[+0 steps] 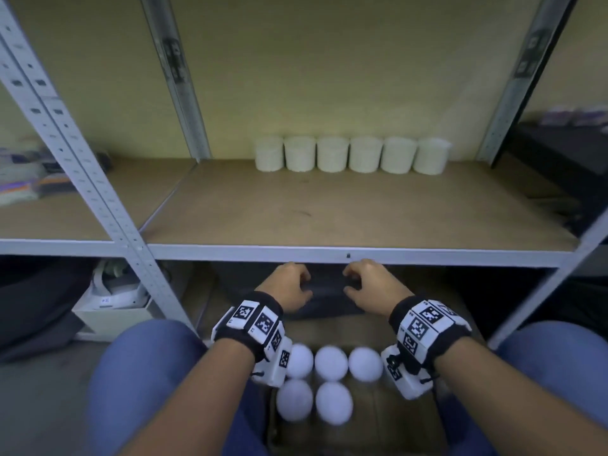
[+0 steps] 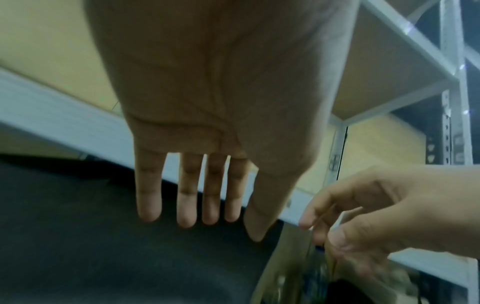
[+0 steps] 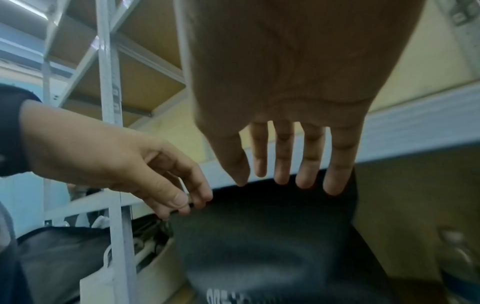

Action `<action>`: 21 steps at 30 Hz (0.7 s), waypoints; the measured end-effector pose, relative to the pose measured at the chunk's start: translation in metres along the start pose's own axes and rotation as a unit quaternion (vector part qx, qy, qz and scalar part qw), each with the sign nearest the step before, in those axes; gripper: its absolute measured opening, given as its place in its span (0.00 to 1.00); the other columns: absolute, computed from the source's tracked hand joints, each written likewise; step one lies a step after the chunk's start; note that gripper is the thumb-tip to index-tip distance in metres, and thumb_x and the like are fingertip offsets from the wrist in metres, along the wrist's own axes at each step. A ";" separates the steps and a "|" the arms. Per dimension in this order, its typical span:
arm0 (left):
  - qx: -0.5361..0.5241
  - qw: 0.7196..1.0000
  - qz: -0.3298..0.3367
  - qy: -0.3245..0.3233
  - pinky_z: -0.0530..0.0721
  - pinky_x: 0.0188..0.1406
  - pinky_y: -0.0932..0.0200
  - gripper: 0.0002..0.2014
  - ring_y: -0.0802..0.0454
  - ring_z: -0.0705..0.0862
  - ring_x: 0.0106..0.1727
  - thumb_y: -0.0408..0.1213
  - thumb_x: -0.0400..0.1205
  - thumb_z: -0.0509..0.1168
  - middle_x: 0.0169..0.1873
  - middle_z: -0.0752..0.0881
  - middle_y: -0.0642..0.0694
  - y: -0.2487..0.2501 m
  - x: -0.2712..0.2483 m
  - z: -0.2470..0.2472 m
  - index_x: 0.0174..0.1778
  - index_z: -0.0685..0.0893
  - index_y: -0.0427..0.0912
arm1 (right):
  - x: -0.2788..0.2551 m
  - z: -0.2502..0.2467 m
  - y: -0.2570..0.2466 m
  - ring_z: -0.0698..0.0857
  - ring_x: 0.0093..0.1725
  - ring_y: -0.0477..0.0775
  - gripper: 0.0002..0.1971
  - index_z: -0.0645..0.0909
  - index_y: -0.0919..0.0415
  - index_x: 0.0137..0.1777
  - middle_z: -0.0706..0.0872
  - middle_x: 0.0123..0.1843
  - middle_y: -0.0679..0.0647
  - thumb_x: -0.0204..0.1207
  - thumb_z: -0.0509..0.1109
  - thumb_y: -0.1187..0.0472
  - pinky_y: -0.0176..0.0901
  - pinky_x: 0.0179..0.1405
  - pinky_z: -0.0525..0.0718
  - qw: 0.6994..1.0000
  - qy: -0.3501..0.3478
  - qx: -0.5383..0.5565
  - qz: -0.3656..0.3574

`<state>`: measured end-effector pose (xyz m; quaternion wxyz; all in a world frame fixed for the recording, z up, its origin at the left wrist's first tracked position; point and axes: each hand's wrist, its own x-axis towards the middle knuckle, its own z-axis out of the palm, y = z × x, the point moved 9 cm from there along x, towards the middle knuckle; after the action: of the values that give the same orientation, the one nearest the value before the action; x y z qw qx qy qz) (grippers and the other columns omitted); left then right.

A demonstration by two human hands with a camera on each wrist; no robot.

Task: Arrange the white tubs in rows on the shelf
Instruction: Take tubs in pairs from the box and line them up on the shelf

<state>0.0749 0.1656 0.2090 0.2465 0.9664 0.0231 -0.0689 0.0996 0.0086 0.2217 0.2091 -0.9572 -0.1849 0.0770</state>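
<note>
Several white tubs (image 1: 350,154) stand in one row along the back of the brown shelf board (image 1: 329,212), right of its middle. Several more white tubs (image 1: 330,363) sit lids-up in a cardboard box (image 1: 388,422) between my knees. My left hand (image 1: 289,287) and right hand (image 1: 368,287) hover side by side just below the shelf's front edge, above a dark bag (image 1: 325,294). Both hold nothing. The left wrist view shows the left hand (image 2: 192,185) with fingers straight and spread. In the right wrist view the right hand (image 3: 283,156) looks the same.
Grey perforated uprights (image 1: 98,192) frame the bay on the left and right. A neighbouring shelf at the left holds packaged items (image 1: 29,182). Below it stands a white box (image 1: 112,311) with white gear. Dark objects (image 1: 559,153) sit at the far right.
</note>
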 end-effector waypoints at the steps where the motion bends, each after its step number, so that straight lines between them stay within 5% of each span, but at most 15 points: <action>1: 0.001 1.000 -0.010 -0.027 0.81 0.62 0.57 0.16 0.47 0.83 0.61 0.40 0.76 0.70 0.60 0.84 0.44 -0.006 -0.003 0.019 0.59 0.83 0.43 | -0.005 0.017 0.010 0.82 0.63 0.54 0.18 0.80 0.55 0.64 0.81 0.62 0.54 0.74 0.70 0.55 0.46 0.65 0.81 1.000 -0.021 0.004 0.010; 7: 0.016 0.984 -0.076 -0.161 0.80 0.61 0.56 0.18 0.43 0.83 0.60 0.38 0.75 0.69 0.60 0.85 0.41 -0.050 -0.009 0.135 0.61 0.82 0.39 | -0.017 0.137 0.061 0.83 0.63 0.60 0.19 0.80 0.59 0.65 0.84 0.64 0.59 0.73 0.69 0.58 0.47 0.62 0.82 0.985 -0.159 -0.003 0.064; 9: 0.055 0.973 -0.075 -0.213 0.80 0.66 0.51 0.16 0.40 0.83 0.62 0.37 0.76 0.69 0.60 0.84 0.39 -0.061 -0.011 0.170 0.59 0.83 0.39 | -0.021 0.175 0.076 0.82 0.65 0.60 0.22 0.79 0.56 0.67 0.83 0.67 0.57 0.72 0.69 0.55 0.48 0.65 0.81 0.978 -0.193 -0.007 0.079; 11: 0.094 0.960 -0.073 -0.254 0.71 0.76 0.49 0.20 0.40 0.76 0.72 0.39 0.79 0.67 0.69 0.78 0.37 -0.078 -0.012 0.200 0.67 0.80 0.39 | -0.025 0.207 0.087 0.78 0.69 0.59 0.26 0.74 0.55 0.72 0.77 0.72 0.56 0.73 0.69 0.54 0.46 0.69 0.77 0.973 -0.215 -0.001 0.086; 15: 0.154 0.947 -0.116 -0.256 0.57 0.80 0.35 0.32 0.36 0.57 0.82 0.45 0.81 0.64 0.80 0.61 0.40 -0.120 -0.020 0.251 0.80 0.62 0.46 | -0.036 0.265 0.103 0.79 0.66 0.64 0.30 0.66 0.52 0.76 0.72 0.72 0.58 0.74 0.69 0.50 0.54 0.66 0.79 0.956 -0.272 -0.017 0.113; 17: 0.156 0.949 -0.127 -0.243 0.57 0.79 0.32 0.34 0.33 0.59 0.80 0.50 0.78 0.65 0.79 0.61 0.41 -0.132 -0.029 0.278 0.79 0.61 0.50 | -0.043 0.285 0.106 0.76 0.69 0.65 0.33 0.63 0.50 0.77 0.68 0.74 0.57 0.73 0.70 0.48 0.58 0.67 0.78 0.950 -0.291 -0.041 0.109; 21: 0.158 0.955 -0.156 -0.197 0.74 0.69 0.40 0.31 0.34 0.74 0.68 0.53 0.76 0.67 0.77 0.64 0.44 -0.138 -0.035 0.297 0.75 0.66 0.56 | -0.046 0.311 0.110 0.70 0.74 0.61 0.39 0.61 0.44 0.77 0.66 0.74 0.53 0.68 0.73 0.44 0.60 0.68 0.73 0.948 -0.283 -0.118 0.080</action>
<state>-0.0070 0.1441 -0.1096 0.0767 0.9445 0.1134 -0.2987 0.0229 0.0138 -0.1027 0.0271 -0.9253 -0.1674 0.3391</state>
